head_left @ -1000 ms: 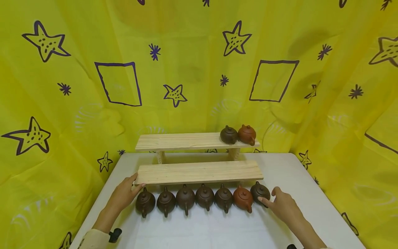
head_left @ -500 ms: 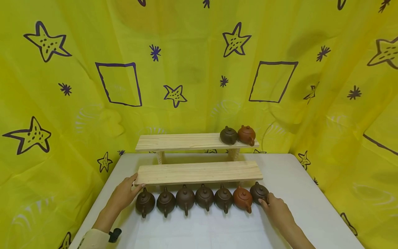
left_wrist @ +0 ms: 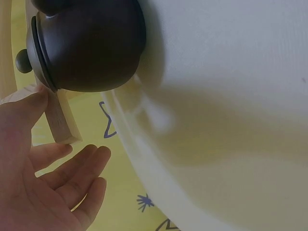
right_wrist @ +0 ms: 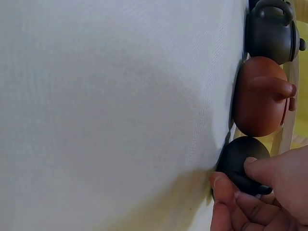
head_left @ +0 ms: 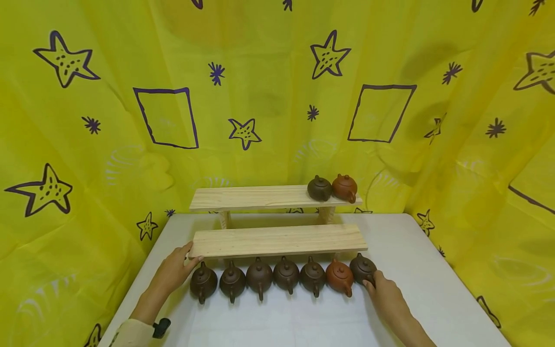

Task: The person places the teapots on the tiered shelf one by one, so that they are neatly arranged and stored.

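My right grip (head_left: 388, 295) pinches the dark teapot (head_left: 362, 266) by its handle (right_wrist: 250, 183), on the tabletop (head_left: 277, 323) just right of the red teapot (head_left: 340, 275); my left grip (head_left: 173, 266), fingers loose, touches the lower shelf (head_left: 277, 241). I should keep the dark teapot level, avoiding the red one.

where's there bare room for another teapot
Bare: the lower shelf, right of the left hand; the upper shelf, left of its dark teapot; the white table, in front of the teapot row. Crowded: that row, with the right hand at its right end, and the upper shelf's right end.
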`<state>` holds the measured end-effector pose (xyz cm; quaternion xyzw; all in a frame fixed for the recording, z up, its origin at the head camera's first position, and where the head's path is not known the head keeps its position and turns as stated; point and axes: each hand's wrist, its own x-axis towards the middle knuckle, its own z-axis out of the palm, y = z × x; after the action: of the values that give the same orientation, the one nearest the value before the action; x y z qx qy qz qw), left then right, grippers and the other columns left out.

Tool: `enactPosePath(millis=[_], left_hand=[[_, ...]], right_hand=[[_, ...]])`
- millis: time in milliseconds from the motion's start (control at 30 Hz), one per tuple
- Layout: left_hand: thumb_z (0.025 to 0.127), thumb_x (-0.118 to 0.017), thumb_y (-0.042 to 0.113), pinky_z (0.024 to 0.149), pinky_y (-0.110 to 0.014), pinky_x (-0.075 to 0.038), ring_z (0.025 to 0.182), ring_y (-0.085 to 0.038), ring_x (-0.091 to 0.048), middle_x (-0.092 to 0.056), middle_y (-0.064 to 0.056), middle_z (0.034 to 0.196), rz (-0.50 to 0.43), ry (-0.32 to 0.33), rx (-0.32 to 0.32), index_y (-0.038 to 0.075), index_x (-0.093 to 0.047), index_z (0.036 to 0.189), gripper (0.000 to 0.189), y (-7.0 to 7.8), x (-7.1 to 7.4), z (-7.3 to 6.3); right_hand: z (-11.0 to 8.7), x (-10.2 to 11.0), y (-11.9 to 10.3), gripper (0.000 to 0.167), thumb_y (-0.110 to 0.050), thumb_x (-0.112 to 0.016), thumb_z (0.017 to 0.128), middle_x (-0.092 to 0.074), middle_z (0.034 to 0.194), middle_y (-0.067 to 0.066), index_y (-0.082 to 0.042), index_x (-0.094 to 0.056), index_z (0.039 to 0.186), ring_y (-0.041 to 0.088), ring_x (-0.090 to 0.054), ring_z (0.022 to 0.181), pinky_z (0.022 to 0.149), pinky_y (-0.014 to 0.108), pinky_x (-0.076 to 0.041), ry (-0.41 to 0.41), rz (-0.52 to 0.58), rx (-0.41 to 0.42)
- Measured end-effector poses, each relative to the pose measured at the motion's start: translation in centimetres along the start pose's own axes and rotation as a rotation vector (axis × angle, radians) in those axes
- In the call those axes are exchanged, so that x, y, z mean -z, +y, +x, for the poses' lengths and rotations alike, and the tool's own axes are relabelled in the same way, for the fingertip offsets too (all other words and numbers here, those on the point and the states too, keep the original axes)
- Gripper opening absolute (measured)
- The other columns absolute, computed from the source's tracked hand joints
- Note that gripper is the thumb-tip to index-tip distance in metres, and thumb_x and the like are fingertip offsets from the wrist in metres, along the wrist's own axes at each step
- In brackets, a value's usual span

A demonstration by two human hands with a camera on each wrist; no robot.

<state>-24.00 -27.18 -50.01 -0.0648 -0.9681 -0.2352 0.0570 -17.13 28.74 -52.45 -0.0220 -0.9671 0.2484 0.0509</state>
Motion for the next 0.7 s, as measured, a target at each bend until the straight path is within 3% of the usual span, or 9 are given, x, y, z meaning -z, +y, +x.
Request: enactPosePath(millis=[433,700], left_hand=[[0.105,-0.066,0.037,0.100,-0.066,-0.050,0.123,-0.054,-0.061,-0.057,-0.040,0.139,-0.006,-0.011,0.025,-0.014,-0.040,0.154,0.076,-0.01,0.09,-0.04],[0.105,-0.066,0.037,0.100,-0.065,-0.051,0.121,-0.053,-0.062,-0.057,-0.040,0.138,-0.004,-0.007,0.012,-0.014,-0.040,0.154,0.076,0.15,0.16,-0.02]], right_hand=[[-0.29,-0.06,0.44,0.022,-0.015,-0.064,0.105,-0.061,0.074,0.009,0.000,-0.053,0.094,0.020,-0.052,0.063,0.055,0.034,-0.042,-0.005,0.029,-0.016],[-0.24,-0.03,0.26,0.021,-0.014,-0.063,0.106,-0.066,0.078,0.015,0.003,-0.054,0.098,0.023,-0.055,0.066,0.057,0.038,-0.045,0.009,0.021,-0.009]])
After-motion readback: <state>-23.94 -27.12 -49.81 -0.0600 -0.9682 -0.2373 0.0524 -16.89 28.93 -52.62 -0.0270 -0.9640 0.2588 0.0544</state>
